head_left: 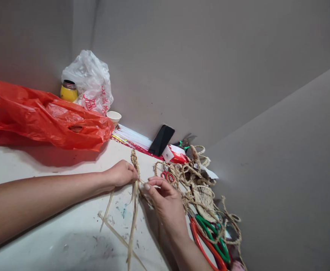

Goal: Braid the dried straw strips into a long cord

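Observation:
My left hand (121,174) is closed around a braided straw cord (135,160) that sticks up past its fingers. Loose straw strands (133,218) hang down from the braid over the white table (40,165). My right hand (165,201) sits just right of the braid and pinches a thin straw strand between thumb and fingertips. The two hands are almost touching.
A heap of straw rope and woven pieces (201,188) lies right of my hands, with green-handled (213,235) and red-handled scissors (204,248) beneath. A black phone (161,140) leans on the wall. A red plastic bag (46,118), white bag (90,81), yellow jar (68,91) and paper cup (113,117) stand behind.

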A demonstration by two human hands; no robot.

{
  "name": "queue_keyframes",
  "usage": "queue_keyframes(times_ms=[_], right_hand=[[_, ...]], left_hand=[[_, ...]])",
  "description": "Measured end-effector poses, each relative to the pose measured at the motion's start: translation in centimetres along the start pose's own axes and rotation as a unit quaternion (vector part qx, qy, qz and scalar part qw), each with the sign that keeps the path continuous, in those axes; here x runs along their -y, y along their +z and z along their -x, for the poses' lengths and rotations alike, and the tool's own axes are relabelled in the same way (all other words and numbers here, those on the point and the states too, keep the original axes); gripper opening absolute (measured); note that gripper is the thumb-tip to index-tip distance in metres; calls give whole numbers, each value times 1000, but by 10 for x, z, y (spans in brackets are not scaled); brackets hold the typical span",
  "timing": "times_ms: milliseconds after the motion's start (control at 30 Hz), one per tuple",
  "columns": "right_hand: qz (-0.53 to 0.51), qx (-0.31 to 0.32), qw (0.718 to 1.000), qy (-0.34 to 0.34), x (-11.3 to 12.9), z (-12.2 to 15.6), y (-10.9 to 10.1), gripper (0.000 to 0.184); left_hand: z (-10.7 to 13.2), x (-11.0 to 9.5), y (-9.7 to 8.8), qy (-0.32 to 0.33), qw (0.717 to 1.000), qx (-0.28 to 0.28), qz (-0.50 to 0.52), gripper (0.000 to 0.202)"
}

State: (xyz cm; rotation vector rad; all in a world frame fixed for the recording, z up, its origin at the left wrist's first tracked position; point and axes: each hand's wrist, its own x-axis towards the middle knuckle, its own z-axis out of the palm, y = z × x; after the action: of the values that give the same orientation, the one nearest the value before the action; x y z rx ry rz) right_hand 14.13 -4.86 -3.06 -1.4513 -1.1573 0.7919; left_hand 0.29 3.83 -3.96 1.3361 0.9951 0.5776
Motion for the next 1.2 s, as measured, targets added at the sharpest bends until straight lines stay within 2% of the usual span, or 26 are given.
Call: queue_keyframes(times_ms=[67,200,433,633,767,967,1067,1200], right_hand=[[25,-11,999,-27,-9,-3,2,10],[11,0,1000,-9,-18,-9,5,11],[33,14,999,-9,-12,-10,9,11],[79,0,997,-23,-14,-9,9,15],[109,-8,994,-23,-17,-11,9,16],[116,9,993,-13,-19,-13,12,21],[97,47,994,9,-15,-13,9,25],[38,107,989,98,-2,-15,-6,26]], left_hand=[[0,0,0,-11,1000,9,15,15],[0,-1,-1,-25,998,29,43,14],[1,-5,-2,-30,996,53,72,17],[1,-5,-1,-26,998,39,43,18],[1,-3,1,1,999,31,22,20],[-4,8,4,84,996,24,-24,22],[-5,9,3,105,992,19,-66,20],[-3,8,1,112,991,32,-65,22]])
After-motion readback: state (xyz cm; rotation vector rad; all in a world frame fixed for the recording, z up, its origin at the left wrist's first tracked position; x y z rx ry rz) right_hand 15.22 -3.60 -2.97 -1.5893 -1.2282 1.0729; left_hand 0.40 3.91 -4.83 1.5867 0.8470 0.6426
